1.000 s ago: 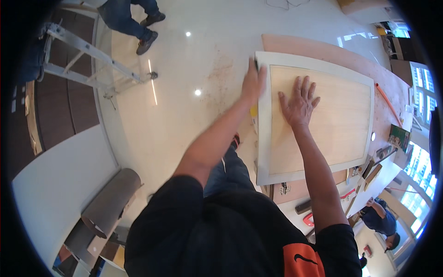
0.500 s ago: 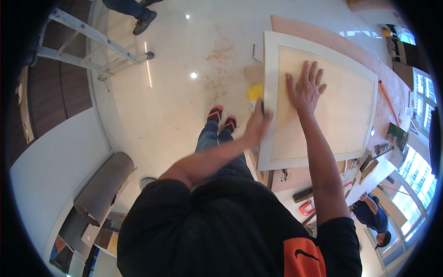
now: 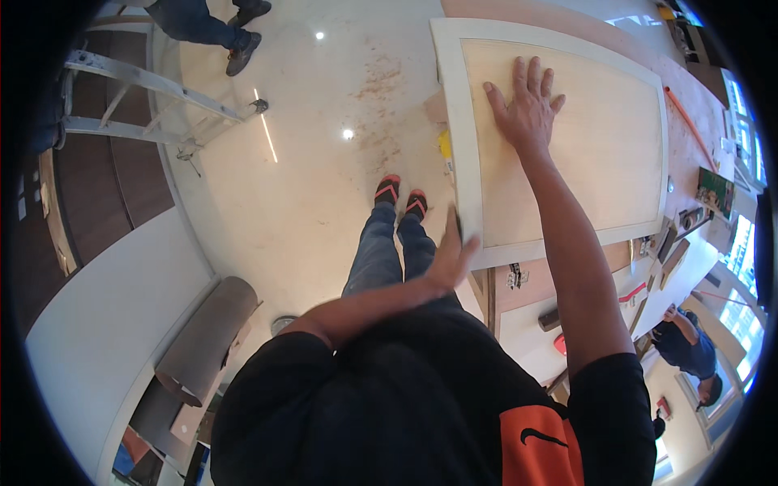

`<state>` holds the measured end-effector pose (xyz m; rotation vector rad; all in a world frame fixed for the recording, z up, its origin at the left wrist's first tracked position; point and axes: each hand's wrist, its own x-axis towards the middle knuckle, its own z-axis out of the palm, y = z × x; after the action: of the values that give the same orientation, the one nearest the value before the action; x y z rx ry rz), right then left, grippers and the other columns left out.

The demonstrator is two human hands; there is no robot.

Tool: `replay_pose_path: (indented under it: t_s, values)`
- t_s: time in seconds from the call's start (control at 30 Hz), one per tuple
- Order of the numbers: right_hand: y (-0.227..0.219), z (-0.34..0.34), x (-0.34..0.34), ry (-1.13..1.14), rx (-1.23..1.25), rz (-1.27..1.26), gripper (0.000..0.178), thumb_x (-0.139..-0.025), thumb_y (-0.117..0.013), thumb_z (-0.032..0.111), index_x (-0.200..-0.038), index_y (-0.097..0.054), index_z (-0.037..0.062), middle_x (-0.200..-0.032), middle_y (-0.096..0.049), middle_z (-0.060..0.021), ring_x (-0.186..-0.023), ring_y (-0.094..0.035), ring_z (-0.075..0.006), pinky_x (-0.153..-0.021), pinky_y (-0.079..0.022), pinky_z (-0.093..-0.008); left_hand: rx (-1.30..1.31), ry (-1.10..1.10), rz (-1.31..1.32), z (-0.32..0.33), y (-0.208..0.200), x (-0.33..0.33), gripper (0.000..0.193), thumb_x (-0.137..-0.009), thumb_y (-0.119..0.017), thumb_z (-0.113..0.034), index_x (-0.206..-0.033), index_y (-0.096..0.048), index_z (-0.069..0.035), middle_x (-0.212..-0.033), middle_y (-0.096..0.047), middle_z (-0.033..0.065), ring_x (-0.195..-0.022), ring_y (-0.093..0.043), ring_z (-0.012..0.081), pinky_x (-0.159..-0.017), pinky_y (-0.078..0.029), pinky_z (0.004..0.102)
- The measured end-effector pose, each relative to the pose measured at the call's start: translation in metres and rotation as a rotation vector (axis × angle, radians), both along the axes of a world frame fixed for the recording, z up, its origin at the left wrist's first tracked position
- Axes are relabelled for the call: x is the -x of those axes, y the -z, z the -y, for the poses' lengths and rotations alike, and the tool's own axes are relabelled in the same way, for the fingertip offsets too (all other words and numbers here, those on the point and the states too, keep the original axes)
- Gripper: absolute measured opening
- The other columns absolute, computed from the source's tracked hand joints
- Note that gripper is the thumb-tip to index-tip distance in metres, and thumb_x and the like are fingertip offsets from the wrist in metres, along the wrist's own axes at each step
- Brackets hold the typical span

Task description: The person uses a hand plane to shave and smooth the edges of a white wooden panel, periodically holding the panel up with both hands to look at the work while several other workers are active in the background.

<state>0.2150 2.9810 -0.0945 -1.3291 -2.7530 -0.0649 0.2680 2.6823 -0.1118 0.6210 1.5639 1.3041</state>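
Note:
A large panel (image 3: 583, 138) of pale wood with a white frame lies flat on a workbench. My right hand (image 3: 527, 105) rests flat on its wood face near the far left, fingers spread. My left hand (image 3: 448, 253) is at the near left corner of the white frame, pressed against the frame's left edge. A small dark block (image 3: 457, 220) shows at its fingertips, and the hand seems to grip it. A yellow piece (image 3: 445, 146) sticks out under the frame's left edge. My feet in red sandals (image 3: 401, 194) stand on the floor beside the bench.
An aluminium ladder (image 3: 154, 105) and another person's legs (image 3: 203, 20) are at the upper left. A grey roll (image 3: 203, 340) lies at the lower left. Small tools (image 3: 681, 227) and an orange rod (image 3: 689, 121) clutter the bench's right side. A co-worker (image 3: 689, 348) crouches at the lower right.
My left hand has slid along the frame's left edge from the far corner toward me, reaching the near corner. My right hand stays flat on the panel.

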Motion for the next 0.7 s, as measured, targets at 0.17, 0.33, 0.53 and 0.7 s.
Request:
replay_pose_path:
  t_s: [0.17, 0.33, 0.53, 0.7]
  values:
    - [0.001, 0.019, -0.032, -0.127, -0.014, 0.004, 0.09, -0.1, -0.044, 0.072, -0.164, -0.034, 0.0107, -0.173, -0.025, -0.0168, -0.159, -0.019, -0.0437, -0.124, -0.015, -0.0689, 0.008, -0.04, 0.056, -0.028, 0.009, 0.023, 0.083, -0.108, -0.048, -0.037, -0.16, -0.009, 0.014, -0.159, -0.036, 0.037, -0.151, -0.036, 0.0444, -0.124, -0.028, 0.0426]
    - [-0.014, 0.106, -0.073, -0.231, 0.093, -0.022, 0.085, -0.1, -0.049, 0.064, -0.165, -0.032, 0.011, -0.173, -0.023, -0.0169, -0.159, -0.018, -0.0436, -0.125, -0.014, -0.0675, -0.063, -0.233, -0.1, -0.143, 0.015, 0.168, 0.087, -0.107, -0.045, -0.053, -0.159, -0.021, 0.013, -0.15, -0.049, 0.0361, -0.14, -0.05, 0.0468, -0.118, -0.038, 0.0437]
    - [-0.012, 0.116, -0.1, -0.185, 0.134, 0.044, 0.078, -0.101, -0.052, 0.055, -0.165, -0.034, 0.0127, -0.173, -0.023, -0.0141, -0.159, -0.018, -0.042, -0.124, -0.015, -0.0674, -0.061, -0.288, -0.142, -0.121, 0.02, 0.097, 0.09, -0.107, -0.046, -0.051, -0.159, -0.014, 0.016, -0.156, -0.04, 0.0394, -0.147, -0.044, 0.0436, -0.121, -0.033, 0.0427]
    - [-0.019, 0.118, -0.094, -0.216, 0.118, -0.018, 0.076, -0.1, -0.056, 0.051, -0.163, -0.037, 0.0132, -0.172, -0.026, -0.015, -0.158, -0.021, -0.0423, -0.124, -0.017, -0.0671, -0.083, -0.13, -0.086, 0.0, 0.007, -0.023, 0.086, -0.109, -0.048, -0.031, -0.157, 0.0, 0.021, -0.161, -0.025, 0.0405, -0.154, -0.029, 0.0473, -0.125, -0.025, 0.0447]
